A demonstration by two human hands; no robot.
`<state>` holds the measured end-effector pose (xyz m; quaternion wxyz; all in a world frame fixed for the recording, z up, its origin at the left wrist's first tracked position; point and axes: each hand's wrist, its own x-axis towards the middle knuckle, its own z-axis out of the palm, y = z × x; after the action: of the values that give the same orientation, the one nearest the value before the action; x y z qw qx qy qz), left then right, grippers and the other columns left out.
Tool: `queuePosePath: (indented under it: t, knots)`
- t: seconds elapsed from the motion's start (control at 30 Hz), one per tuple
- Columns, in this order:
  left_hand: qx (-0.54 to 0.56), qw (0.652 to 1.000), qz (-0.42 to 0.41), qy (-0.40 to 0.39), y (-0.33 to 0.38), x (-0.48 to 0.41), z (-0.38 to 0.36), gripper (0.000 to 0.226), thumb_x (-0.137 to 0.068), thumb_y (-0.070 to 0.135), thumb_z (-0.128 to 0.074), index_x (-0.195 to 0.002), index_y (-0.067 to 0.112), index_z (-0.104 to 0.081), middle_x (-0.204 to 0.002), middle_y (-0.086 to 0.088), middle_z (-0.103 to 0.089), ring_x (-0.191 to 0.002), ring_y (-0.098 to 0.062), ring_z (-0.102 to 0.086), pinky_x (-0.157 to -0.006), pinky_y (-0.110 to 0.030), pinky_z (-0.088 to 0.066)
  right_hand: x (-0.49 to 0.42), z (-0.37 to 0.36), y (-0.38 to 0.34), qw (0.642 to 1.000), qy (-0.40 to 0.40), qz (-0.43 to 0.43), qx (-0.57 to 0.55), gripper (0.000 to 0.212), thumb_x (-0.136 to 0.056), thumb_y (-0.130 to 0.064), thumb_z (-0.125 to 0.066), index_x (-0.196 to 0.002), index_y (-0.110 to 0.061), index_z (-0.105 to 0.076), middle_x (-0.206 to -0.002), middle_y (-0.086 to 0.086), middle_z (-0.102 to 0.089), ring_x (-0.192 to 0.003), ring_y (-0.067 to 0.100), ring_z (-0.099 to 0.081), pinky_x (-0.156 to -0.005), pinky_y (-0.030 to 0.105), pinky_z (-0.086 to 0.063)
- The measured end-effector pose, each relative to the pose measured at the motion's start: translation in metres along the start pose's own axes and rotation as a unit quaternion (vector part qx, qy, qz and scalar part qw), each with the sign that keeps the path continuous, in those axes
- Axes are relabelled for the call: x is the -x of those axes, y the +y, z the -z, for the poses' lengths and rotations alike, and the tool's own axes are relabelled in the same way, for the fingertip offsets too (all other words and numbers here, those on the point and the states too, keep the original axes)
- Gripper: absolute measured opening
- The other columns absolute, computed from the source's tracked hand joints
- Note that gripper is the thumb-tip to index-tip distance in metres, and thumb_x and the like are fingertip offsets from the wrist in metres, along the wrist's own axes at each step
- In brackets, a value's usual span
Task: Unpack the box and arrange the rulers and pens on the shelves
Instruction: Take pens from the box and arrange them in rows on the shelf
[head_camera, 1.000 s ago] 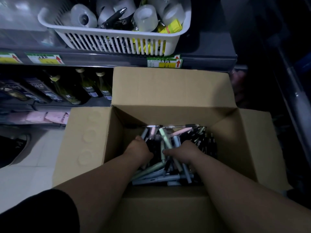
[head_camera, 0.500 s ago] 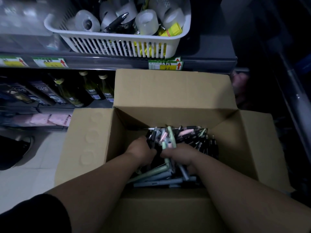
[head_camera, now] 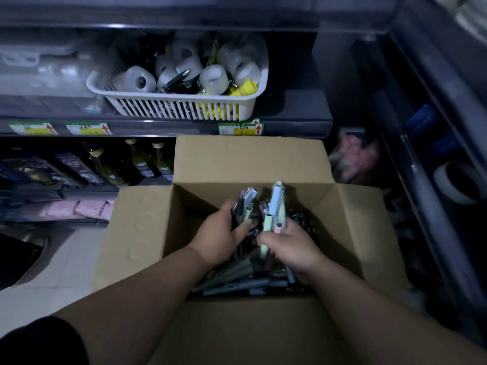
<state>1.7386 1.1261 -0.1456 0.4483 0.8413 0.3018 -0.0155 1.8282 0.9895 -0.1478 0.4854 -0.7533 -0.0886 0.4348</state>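
Observation:
An open cardboard box [head_camera: 142, 233] stands on the floor below me, its bottom covered with several loose pens [head_camera: 237, 277] in grey, green and black. My left hand [head_camera: 218, 238] grips a bunch of dark pens [head_camera: 246, 201] lifted above the pile. My right hand [head_camera: 292, 248] grips a second bunch of pastel pens [head_camera: 276, 204], blue, green and pink, pointing up toward the shelf. Both hands are inside the box, side by side. No rulers are visible.
A white slotted basket [head_camera: 179, 109] with tape rolls, dark pens and yellow items sits on the shelf [head_camera: 297, 125] above the box. Bottles [head_camera: 142, 162] and dark cartons fill the lower shelf at left. Another shelving unit [head_camera: 427, 159] runs along the right.
Both hands have closed on bunches of pens and raised them out of the pile. My head has tilted up, showing more of the shelf.

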Motion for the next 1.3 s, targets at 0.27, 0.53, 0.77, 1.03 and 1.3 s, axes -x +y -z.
queuePosePath:
  t: [0.27, 0.53, 0.77, 1.03, 1.3]
  knots:
    - [0.152, 0.983, -0.028, 0.097, 0.056, 0.014, 0.027, 0.016, -0.093, 0.034, -0.056, -0.105, 0.024, -0.051, -0.092, 0.008, -0.064, -0.085, -0.006, -0.060, -0.077, -0.026, -0.045, 0.039, 0.021, -0.044, 0.983, 0.100, 0.069, -0.135, 0.014, -0.075, -0.013, -0.066, -0.082, -0.020, -0.056, -0.070, 0.003, -0.052, -0.067, 0.021, -0.053, -0.064, 0.036, -0.044]
    - [0.363, 0.928, 0.073, -0.041, 0.082, 0.013, 0.058, 0.026, -0.095, 0.037, -0.054, -0.095, 0.011, -0.057, -0.079, -0.013, -0.064, -0.069, -0.028, -0.062, -0.056, -0.033, -0.053, 0.088, 0.022, -0.074, 0.955, 0.103, 0.055, -0.274, 0.011, -0.089, -0.004, -0.061, -0.085, -0.012, -0.053, -0.068, 0.005, -0.055, -0.059, 0.014, -0.057, -0.057, 0.028, -0.046]
    - [0.410, 0.889, 0.108, -0.175, 0.096, 0.035, 0.071, 0.027, -0.092, 0.037, -0.058, -0.094, 0.010, -0.060, -0.073, -0.003, -0.061, -0.062, -0.015, -0.060, -0.058, -0.028, -0.050, 0.134, -0.002, -0.075, 0.938, 0.139, 0.058, -0.311, 0.019, -0.085, -0.014, -0.070, -0.098, -0.008, -0.058, -0.070, 0.003, -0.062, -0.064, 0.014, -0.059, -0.057, 0.026, -0.050]
    - [0.472, 0.810, 0.202, -0.284, 0.096, 0.044, 0.052, 0.028, -0.089, 0.036, -0.061, -0.078, 0.010, -0.064, -0.069, -0.002, -0.062, -0.060, -0.016, -0.060, -0.062, -0.032, -0.051, 0.165, -0.006, -0.065, 0.928, 0.164, 0.033, -0.332, 0.017, -0.088, -0.017, -0.067, -0.102, -0.009, -0.063, -0.076, 0.006, -0.071, -0.058, 0.013, -0.060, -0.051, 0.027, -0.052]
    - [0.508, 0.789, 0.208, -0.277, 0.057, 0.036, 0.038, 0.022, -0.095, 0.024, -0.054, -0.085, 0.006, -0.062, -0.067, -0.003, -0.061, -0.056, -0.012, -0.062, -0.054, -0.023, -0.055, 0.136, -0.010, -0.039, 0.924, 0.198, -0.053, -0.323, 0.018, -0.087, -0.017, -0.071, -0.100, -0.004, -0.069, -0.083, 0.011, -0.071, -0.064, 0.019, -0.062, -0.051, 0.026, -0.053]
